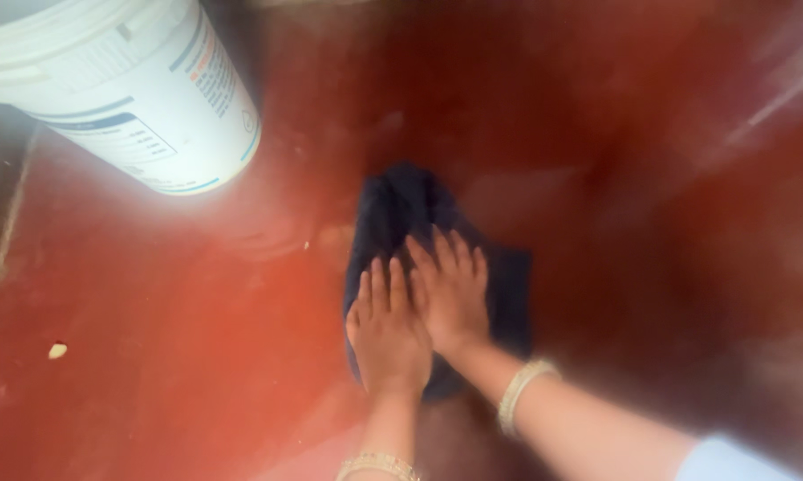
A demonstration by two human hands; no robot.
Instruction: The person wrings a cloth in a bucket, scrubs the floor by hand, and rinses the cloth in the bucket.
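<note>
Crumpled dark navy cloth (419,223) near the middle of a glossy red floor (152,374), left hand (385,330) and right hand (450,289) pressed flat and open on it, side by side, touching, white plastic bucket (125,80) at the floor's far left corner.

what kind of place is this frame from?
Probably an indoor room of a home, seen at floor level: a polished red floor, a white plastic bucket standing on it, and the left hand and right hand pressed flat on a dark cloth.
</note>
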